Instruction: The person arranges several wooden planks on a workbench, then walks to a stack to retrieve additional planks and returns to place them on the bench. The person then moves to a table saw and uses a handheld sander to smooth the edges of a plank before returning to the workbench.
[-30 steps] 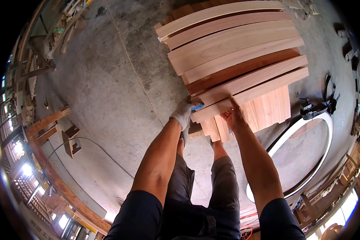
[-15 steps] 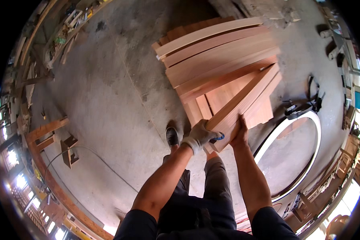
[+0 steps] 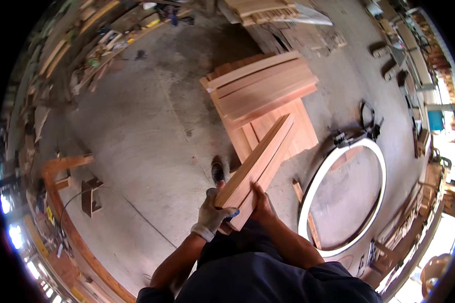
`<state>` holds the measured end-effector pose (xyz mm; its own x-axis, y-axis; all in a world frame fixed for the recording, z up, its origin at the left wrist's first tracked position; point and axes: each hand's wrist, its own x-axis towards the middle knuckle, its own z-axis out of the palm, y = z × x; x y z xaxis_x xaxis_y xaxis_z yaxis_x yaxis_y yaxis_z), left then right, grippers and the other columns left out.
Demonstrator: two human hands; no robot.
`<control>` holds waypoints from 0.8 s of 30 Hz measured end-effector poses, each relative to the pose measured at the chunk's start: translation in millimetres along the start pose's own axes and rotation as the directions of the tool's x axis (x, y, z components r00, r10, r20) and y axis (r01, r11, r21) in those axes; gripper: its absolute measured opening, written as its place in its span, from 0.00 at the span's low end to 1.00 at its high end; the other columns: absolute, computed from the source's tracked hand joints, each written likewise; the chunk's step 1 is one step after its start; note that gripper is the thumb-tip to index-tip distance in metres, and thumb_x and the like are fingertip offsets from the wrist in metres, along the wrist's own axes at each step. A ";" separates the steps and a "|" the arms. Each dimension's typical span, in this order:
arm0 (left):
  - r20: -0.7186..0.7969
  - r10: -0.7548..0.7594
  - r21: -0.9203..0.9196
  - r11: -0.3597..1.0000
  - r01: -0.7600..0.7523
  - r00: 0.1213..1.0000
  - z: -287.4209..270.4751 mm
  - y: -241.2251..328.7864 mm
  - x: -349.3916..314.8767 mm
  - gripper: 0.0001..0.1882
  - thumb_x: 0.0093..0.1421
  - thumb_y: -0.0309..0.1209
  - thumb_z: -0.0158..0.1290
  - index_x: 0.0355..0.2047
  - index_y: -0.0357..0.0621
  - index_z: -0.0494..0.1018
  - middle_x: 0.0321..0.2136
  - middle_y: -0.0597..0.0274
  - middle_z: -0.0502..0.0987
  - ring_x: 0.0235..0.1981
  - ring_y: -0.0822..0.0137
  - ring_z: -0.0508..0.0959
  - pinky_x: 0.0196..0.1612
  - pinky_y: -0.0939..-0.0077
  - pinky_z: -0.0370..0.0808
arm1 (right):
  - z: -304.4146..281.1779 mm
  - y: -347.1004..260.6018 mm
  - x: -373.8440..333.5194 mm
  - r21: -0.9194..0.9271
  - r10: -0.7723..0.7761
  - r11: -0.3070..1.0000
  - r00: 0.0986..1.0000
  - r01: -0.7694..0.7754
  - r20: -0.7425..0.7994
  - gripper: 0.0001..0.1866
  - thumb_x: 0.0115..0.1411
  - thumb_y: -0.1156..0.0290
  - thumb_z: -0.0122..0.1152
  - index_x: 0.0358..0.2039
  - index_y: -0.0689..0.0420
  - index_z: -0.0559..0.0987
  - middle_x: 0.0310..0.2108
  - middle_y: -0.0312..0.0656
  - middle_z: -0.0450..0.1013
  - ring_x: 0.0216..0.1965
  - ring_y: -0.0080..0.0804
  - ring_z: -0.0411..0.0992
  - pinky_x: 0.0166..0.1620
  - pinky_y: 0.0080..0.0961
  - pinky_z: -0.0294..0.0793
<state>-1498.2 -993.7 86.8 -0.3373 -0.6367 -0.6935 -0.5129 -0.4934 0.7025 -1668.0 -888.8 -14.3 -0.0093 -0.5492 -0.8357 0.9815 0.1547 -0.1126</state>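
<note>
Two or more reddish-brown wooden boards point(image 3: 260, 169) lie side by side in my hands, slanting up and to the right, close to my body. My left hand point(image 3: 212, 214), in a pale work glove with blue at the thumb, grips their near end from the left. Bare, my right hand point(image 3: 262, 203) is closed round their right edge a little further along. Beyond them, a stack of similar boards point(image 3: 268, 91) rests on a wide wooden panel point(image 3: 293, 113). The far end of the held boards overlaps the panel in view.
A large white ring point(image 3: 381, 174) lies on the floor at the right, with a black fitting point(image 3: 356, 136) on its far side. A small wooden box point(image 3: 90, 198) and a long brown timber frame point(image 3: 78, 242) are at the left. Timber piles point(image 3: 111, 43) line the far left.
The held boards have come away from the stack, back toward my body and to the left. Both hands keep their grip. The view has shifted, showing more at the far side.
</note>
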 end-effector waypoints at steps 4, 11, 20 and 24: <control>-0.149 -0.193 -0.280 0.949 0.146 0.970 -15.2 -89.7 -93.3 0.33 0.47 0.34 0.74 0.49 0.33 0.72 0.37 0.53 0.82 0.39 0.64 0.83 0.36 0.71 0.83 | 12.1 66.1 -44.8 -0.307 0.018 0.950 0.988 -0.065 -0.156 0.38 0.61 0.50 0.66 0.64 0.60 0.68 0.57 0.49 0.72 0.58 0.47 0.71 0.63 0.46 0.71; -0.322 -0.389 -0.713 0.699 0.049 0.863 -8.1 -127.2 -267.8 0.32 0.52 0.31 0.71 0.54 0.35 0.68 0.36 0.50 0.81 0.26 0.61 0.83 0.23 0.68 0.80 | -0.2 160.4 -99.1 -0.535 0.514 0.749 0.853 -0.390 0.097 0.38 0.65 0.45 0.59 0.66 0.59 0.66 0.58 0.52 0.71 0.59 0.52 0.69 0.65 0.48 0.68; -0.631 -0.469 -0.771 0.467 -0.434 0.617 1.5 -251.6 -441.2 0.36 0.47 0.31 0.74 0.51 0.28 0.68 0.35 0.49 0.80 0.29 0.56 0.84 0.23 0.63 0.84 | -6.0 332.3 -183.8 -0.881 0.740 0.316 0.673 -0.352 -0.003 0.37 0.65 0.46 0.59 0.64 0.60 0.65 0.57 0.53 0.71 0.58 0.50 0.70 0.63 0.48 0.69; -0.721 -0.505 -0.690 0.584 -0.428 0.474 -29.3 -316.9 -530.5 0.41 0.42 0.39 0.77 0.51 0.26 0.71 0.36 0.48 0.81 0.34 0.59 0.84 0.35 0.69 0.83 | 4.7 448.8 -244.9 -0.936 0.796 0.203 0.605 -0.287 -0.013 0.33 0.68 0.48 0.56 0.65 0.56 0.66 0.58 0.48 0.70 0.59 0.46 0.69 0.63 0.47 0.69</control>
<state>-1133.7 -517.0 236.8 0.6686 -0.4796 -0.5683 0.3899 -0.4246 0.8171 -1224.3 -688.7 142.4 0.7729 -0.1986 -0.6026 0.0233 0.9580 -0.2858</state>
